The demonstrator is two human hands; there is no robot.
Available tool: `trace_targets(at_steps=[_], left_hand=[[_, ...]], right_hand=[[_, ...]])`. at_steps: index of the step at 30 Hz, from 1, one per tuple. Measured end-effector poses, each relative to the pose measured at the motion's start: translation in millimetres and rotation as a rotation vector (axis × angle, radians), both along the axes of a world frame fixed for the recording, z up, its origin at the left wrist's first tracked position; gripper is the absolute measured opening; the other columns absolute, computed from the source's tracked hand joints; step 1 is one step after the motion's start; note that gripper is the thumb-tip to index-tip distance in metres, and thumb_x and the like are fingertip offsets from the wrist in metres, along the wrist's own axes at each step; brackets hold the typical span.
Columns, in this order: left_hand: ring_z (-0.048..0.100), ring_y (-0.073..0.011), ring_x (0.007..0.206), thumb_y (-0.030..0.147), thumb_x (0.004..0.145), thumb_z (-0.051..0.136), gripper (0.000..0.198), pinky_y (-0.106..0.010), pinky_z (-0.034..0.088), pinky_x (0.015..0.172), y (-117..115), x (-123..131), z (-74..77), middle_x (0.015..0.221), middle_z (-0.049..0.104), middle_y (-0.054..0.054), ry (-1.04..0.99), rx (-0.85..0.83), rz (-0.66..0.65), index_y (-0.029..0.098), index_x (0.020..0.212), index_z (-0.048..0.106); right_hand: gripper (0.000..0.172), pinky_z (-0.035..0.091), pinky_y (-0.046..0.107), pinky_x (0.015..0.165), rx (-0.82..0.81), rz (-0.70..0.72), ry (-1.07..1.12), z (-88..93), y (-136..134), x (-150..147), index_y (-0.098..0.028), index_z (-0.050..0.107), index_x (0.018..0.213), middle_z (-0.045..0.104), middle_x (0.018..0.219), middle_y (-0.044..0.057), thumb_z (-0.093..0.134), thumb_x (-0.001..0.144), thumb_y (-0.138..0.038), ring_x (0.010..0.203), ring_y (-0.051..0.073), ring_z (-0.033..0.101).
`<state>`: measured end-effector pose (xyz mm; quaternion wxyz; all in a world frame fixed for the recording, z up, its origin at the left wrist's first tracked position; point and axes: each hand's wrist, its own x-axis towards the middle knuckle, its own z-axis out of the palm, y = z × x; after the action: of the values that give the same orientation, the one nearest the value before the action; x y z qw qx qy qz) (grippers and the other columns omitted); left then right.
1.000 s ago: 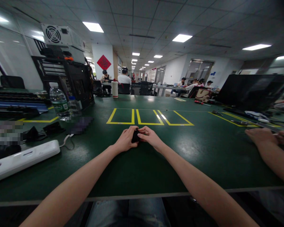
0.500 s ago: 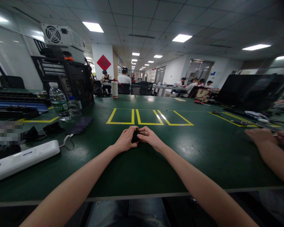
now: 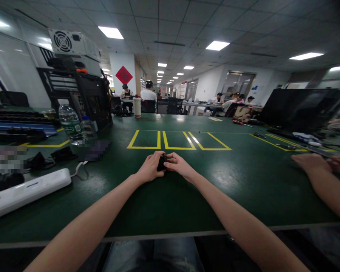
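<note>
A small black object (image 3: 161,163) sits between my two hands, just above or on the green table (image 3: 170,204); its kind is too dark and small to make out. My left hand (image 3: 151,166) is wrapped round its left side, thumb toward me and fingers over the far side. From the right, my right hand (image 3: 178,165) pinches the object's edge with thumb and fingertips. Much of it is hidden by the fingers. Yellow tape outlines (image 3: 180,148) lie on the table just beyond my hands.
Left: a white power strip (image 3: 31,190), a water bottle (image 3: 70,122) and an open computer case (image 3: 93,98). Right: another person's hands (image 3: 314,162) by several tools, and a black monitor (image 3: 300,109). A white cup (image 3: 137,107) stands at the far edge.
Both hands stay in place around the black object, with only a slight shift of the right fingertips. The other person's hand at the right has moved a little left.
</note>
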<state>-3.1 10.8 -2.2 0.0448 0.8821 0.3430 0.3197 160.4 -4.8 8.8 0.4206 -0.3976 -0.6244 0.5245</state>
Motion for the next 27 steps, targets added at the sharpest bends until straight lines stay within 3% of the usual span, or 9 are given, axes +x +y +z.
trace_targets(at_steps=[7, 14, 20, 27], left_hand=[[0.044, -0.0232, 0.103, 0.021, 0.061, 0.059, 0.060, -0.042, 0.032, 0.090, -0.3, 0.7, 0.3, 0.109, 0.043, -0.006, 0.002, 0.009, 0.000, 0.020, 0.113, 0.028], [0.044, -0.0228, 0.102, 0.022, 0.062, 0.058, 0.060, -0.042, 0.032, 0.091, -1.0, -0.5, 0.4, 0.109, 0.042, -0.006, 0.014, 0.006, -0.005, 0.020, 0.114, 0.028], [0.044, -0.0231, 0.102, 0.021, 0.060, 0.059, 0.061, -0.041, 0.032, 0.089, 0.8, 0.7, -1.8, 0.109, 0.042, -0.007, 0.000, 0.026, 0.003, 0.020, 0.113, 0.028], [0.044, -0.0230, 0.102, 0.022, 0.061, 0.058, 0.060, -0.041, 0.032, 0.089, 0.8, 0.6, -1.3, 0.108, 0.042, -0.006, -0.001, 0.028, -0.003, 0.021, 0.113, 0.028]], right_hand=[[0.025, 0.046, 0.032, 0.074, 0.116, -0.032, 0.005, -0.7, 1.3, -0.7, -0.018, 0.050, 0.085, 0.055, 0.087, 0.003, 0.059, 0.067, -0.032, 0.083, 0.013, 0.053], [0.034, 0.045, 0.034, 0.078, -0.002, -0.052, -0.026, 0.5, 1.4, -0.4, -0.018, 0.050, 0.096, 0.051, 0.104, 0.007, 0.060, 0.066, -0.031, 0.093, 0.016, 0.051], [0.033, 0.046, 0.033, 0.074, 0.028, -0.001, 0.012, -1.3, 0.1, 0.1, -0.020, 0.048, 0.092, 0.055, 0.084, 0.002, 0.061, 0.065, -0.031, 0.081, 0.013, 0.055], [0.028, 0.046, 0.031, 0.072, 0.092, -0.042, 0.014, -1.4, 2.4, -1.8, -0.018, 0.049, 0.087, 0.054, 0.087, 0.003, 0.061, 0.065, -0.031, 0.084, 0.014, 0.052]])
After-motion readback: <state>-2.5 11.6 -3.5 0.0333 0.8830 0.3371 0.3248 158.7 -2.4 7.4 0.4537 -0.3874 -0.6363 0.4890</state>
